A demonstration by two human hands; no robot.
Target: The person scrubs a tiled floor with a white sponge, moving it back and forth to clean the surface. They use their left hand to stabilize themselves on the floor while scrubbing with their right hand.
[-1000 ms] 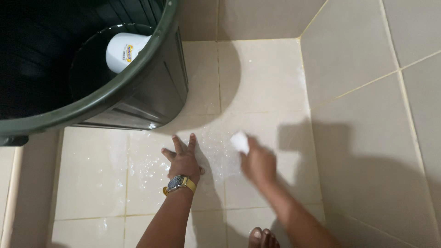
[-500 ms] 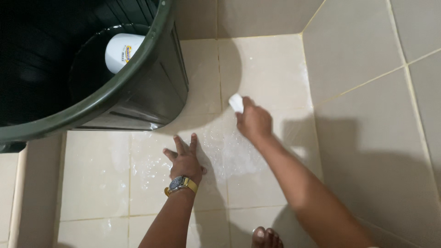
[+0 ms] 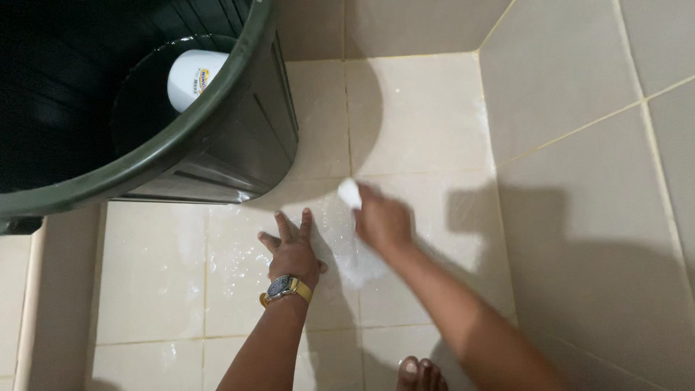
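Nearest the camera, toes of a bare foot (image 3: 422,371) are showing at the bottom edge, planted on the wet tile floor (image 3: 156,289). Just beyond, the left hand (image 3: 293,250) is lying flat, fingers spread wide, palm pressing the tile as a prop; a gold-band wristwatch (image 3: 284,288) is sitting on the wrist. To its right and a bit farther, the right hand (image 3: 382,221) is curling round a small white scrub pad (image 3: 349,192), fingers closed on it, pad poking out at the fingertips and touching the floor. It's blurred w/ motion, so exact grip is hard to read. Suds are lying btw the two hands and off to the left.

Judging the scrub: it's going best w/ the pad kept flat, pressure even, strokes overlapping along the grout lines, and weight staying on the spread left hand so nothing is slipping on the soapy tile.

Room: open floor is running ahead toward the back wall (image 3: 413,25). The side wall (image 3: 601,181) is closing in on the right, meeting the floor just beside the right forearm. Far left, a big dark green bin (image 3: 217,152) is blocking that side, w/ a white container (image 3: 190,78) floating inside.
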